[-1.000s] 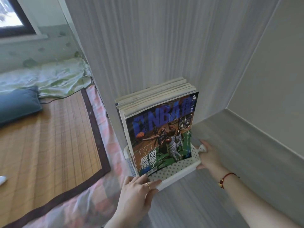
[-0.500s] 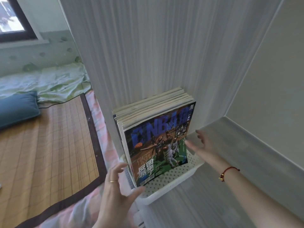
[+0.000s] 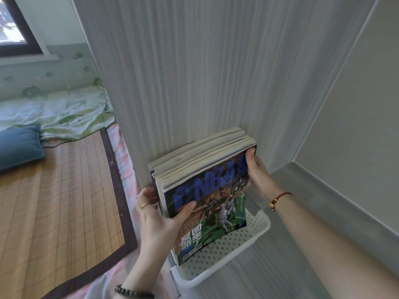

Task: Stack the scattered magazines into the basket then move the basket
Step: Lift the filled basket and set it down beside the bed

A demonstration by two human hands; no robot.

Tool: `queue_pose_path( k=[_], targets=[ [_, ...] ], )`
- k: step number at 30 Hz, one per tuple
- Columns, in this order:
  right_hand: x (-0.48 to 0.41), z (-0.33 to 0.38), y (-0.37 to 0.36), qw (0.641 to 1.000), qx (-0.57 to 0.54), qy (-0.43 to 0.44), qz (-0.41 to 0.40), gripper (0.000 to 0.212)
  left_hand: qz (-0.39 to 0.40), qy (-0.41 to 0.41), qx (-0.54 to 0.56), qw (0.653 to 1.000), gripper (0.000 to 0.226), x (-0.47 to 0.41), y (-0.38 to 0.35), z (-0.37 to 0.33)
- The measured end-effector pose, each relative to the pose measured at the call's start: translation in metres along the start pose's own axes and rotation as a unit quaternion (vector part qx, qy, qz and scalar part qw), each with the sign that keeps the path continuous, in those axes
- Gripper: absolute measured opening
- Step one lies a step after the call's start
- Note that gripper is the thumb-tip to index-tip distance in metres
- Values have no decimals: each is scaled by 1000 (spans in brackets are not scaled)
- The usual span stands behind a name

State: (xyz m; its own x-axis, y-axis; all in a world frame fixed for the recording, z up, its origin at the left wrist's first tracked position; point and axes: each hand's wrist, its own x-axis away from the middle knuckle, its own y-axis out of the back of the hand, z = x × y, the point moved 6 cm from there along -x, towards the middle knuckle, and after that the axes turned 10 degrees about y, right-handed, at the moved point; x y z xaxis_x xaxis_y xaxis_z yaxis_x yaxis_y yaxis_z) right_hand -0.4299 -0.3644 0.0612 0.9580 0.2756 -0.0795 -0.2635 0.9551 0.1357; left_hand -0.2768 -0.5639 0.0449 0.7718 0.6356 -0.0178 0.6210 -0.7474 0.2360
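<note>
left hand (image 3: 157,216) fingers behind magazines (image 3: 212,188), basket (image 3: 262,225) far side hidden, window (image 3: 11,22) cut off at left

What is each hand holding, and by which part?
Both grip the stack of magazines in the white basket: left hand on its left edge, thumb on its front; right hand at its upper right corner.

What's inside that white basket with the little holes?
A stack of magazines stands on edge in the basket, basketball cover in front. The left hand and right hand grip its sides. The other covers and the basket floor beneath them are hidden.
</note>
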Motion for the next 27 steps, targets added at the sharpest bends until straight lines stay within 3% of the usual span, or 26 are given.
queue_pose_path(
  k=[2,7,14,19,23,27],
  targets=[
    [2,-2,0,1000,-9,10,-5,83,1,8,25,1000,78,7,-2,2],
    [3,-7,0,987,-157,14,-8,86,31,28,106,993,74,17,-10,4],
    [-3,-14,-3,953,-264,5,-148,66,13,59,192,980,63,18,-10,6],
    [-2,-11,5,929,-312,37,-196,57,32,39,201,978,61,10,-12,2],
    [-7,-14,15,943,-256,30,-213,56,63,23,174,982,61,4,-20,-4],
    [-12,-7,16,974,-149,7,-172,61,74,29,150,986,74,2,-21,-13]
  ],
)
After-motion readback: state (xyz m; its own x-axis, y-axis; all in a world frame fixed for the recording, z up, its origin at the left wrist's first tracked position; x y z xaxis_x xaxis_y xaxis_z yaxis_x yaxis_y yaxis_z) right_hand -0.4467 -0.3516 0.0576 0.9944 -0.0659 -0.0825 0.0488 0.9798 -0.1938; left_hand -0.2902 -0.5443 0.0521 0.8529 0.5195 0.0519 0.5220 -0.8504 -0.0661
